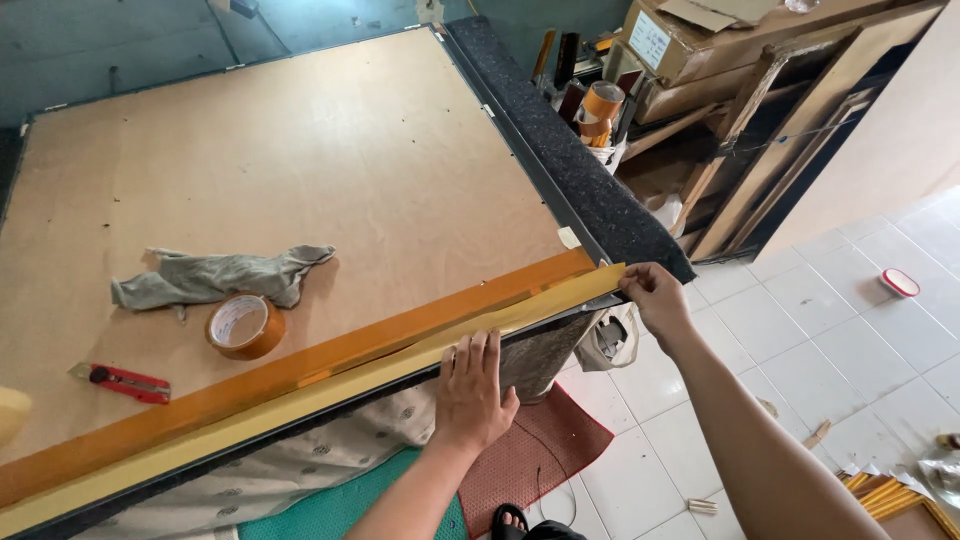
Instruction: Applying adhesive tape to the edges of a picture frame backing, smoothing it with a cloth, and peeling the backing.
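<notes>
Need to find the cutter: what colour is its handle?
Red, with a black slider; the cutter shows clearly in the head view.

A long strip of brown tape (pixel 300 375) is running along the near edge of the backing board (pixel 300 170), glossy orange-brown on its upper band and paler yellowish where it is folding over the rim. It is lying flat and straight from the lower left corner of the view up to the board's right corner. The backing board is sitting flat, a tan sheet, seemingly held in a thin dark frame, though the edge is hard to make out.
</notes>
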